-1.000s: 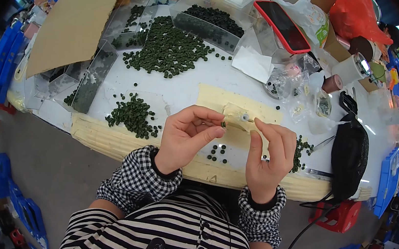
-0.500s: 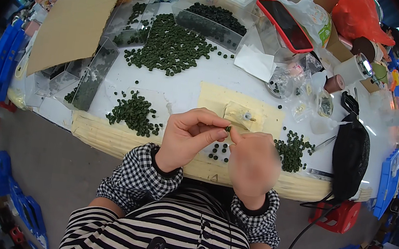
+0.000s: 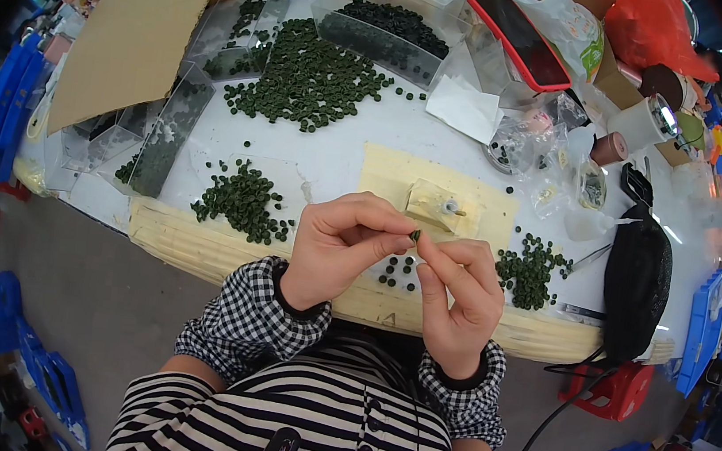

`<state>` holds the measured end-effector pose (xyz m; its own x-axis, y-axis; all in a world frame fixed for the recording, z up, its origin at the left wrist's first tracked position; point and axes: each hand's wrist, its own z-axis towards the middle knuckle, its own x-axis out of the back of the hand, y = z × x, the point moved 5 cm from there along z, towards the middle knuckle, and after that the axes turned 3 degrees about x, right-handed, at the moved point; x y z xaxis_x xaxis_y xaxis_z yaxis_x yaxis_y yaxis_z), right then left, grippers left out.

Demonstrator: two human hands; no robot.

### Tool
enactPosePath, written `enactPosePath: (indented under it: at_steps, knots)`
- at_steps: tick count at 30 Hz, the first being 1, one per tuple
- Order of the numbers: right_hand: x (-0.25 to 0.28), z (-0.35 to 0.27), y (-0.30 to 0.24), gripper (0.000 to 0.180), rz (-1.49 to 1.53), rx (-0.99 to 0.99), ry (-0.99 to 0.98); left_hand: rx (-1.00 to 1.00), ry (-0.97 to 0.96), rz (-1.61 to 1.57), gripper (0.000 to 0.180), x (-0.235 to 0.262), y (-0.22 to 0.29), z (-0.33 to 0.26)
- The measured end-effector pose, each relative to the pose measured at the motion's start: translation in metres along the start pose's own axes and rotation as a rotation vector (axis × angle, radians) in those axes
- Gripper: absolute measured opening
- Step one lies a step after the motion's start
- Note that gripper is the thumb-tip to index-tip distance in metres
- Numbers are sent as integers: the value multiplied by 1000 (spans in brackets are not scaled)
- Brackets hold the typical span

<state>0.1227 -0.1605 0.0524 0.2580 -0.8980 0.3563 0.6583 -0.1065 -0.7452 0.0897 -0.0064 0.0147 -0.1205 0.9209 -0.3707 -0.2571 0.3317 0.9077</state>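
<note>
A small dark green round piece (image 3: 415, 235) sits between the thumb and index fingertip of my left hand (image 3: 345, 246), which is closed in a pinch. My right hand (image 3: 464, 300) meets the piece with its index fingertip; its thumb stands apart, lower down. Just beyond my hands, a block wrapped in cream tape (image 3: 433, 205) bears a small pale peg (image 3: 450, 207) and lies on a cream sheet (image 3: 385, 168). Under my fingers, several dark round pieces (image 3: 390, 271) lie spaced out on the table.
Green piece piles lie at the left (image 3: 243, 203), right (image 3: 527, 273) and back (image 3: 307, 77). A clear bin (image 3: 382, 36) holds darker ones. A red-cased phone (image 3: 520, 43), white tissue (image 3: 463, 110), black pouch (image 3: 638, 275) and tweezers (image 3: 591, 257) are around. Cream padding (image 3: 198, 247) covers the front edge.
My right hand has turned, so its thumb and fingers now show apart, where before it was blurred. My left hand keeps its pinch, and the green piece is tilted differently.
</note>
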Motion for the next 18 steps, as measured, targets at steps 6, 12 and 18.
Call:
enactPosePath:
  at_steps: [6,12,18]
  knots:
    - [2,-1,2,34,59,-20,-16,-35,-18,122,20,-1,3,-1]
    - [2,0,3,33,96,-56,-37,-8,-16,8,19,-1,0,0]
    - [2,1,5,32,88,-39,-12,35,-39,-66,18,-1,-4,0]
